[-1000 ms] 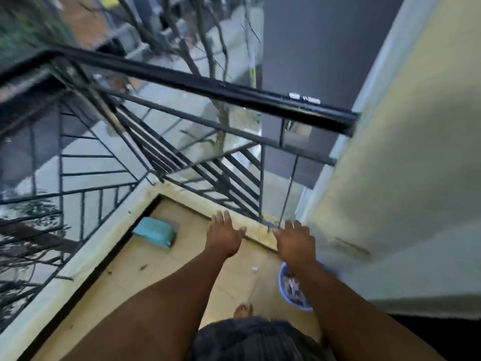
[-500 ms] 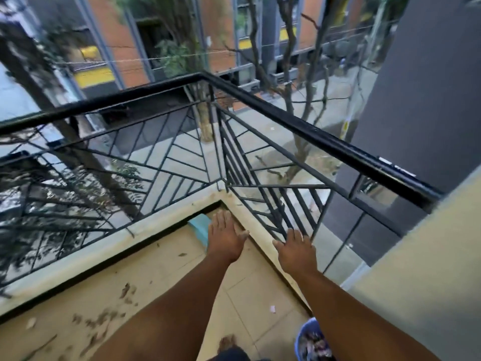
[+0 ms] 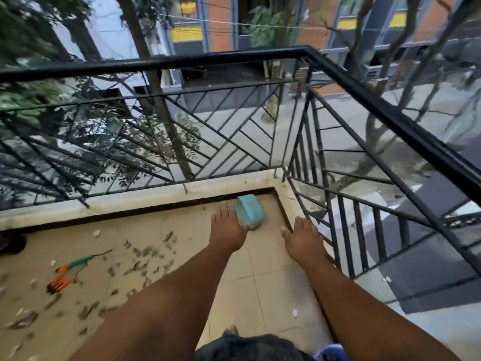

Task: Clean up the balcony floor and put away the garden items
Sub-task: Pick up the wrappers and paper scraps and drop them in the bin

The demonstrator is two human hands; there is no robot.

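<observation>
Since half a second ago the view has swung left, so more of the beige tiled balcony floor (image 3: 182, 256) shows, with its scattered litter and a tool that was out of sight before; both arms have kept their outstretched pose, and the blue basin has slipped almost out of view at the bottom edge.

Head view: the left hand (image 3: 227, 230) reaches toward the far right corner of the floor, palm down, fingers spread and empty, holding nothing. Its fingertips overlap the near left side of a turquoise rounded plastic block (image 3: 251, 211), which lies in that corner just beside the pale concrete curb (image 3: 130, 201); whether the hand touches it I cannot tell. The right hand (image 3: 303, 239) hovers near the right edge of the floor, also flat, fingers loose and empty, close to the black metal railing (image 3: 234, 58) that runs along the far and right edges.

Dry green-brown leaf scraps (image 3: 140, 259) are strewn over the left and middle of the floor. Among them, near the left edge, lies an orange-pronged hand rake with a green handle (image 3: 70, 272), flat on the tiles. A small white scrap (image 3: 294, 312) sits on the tiles between the forearms. A sliver of the blue plastic basin (image 3: 334, 353) shows at the bottom edge, by the person's dark clothing.
</observation>
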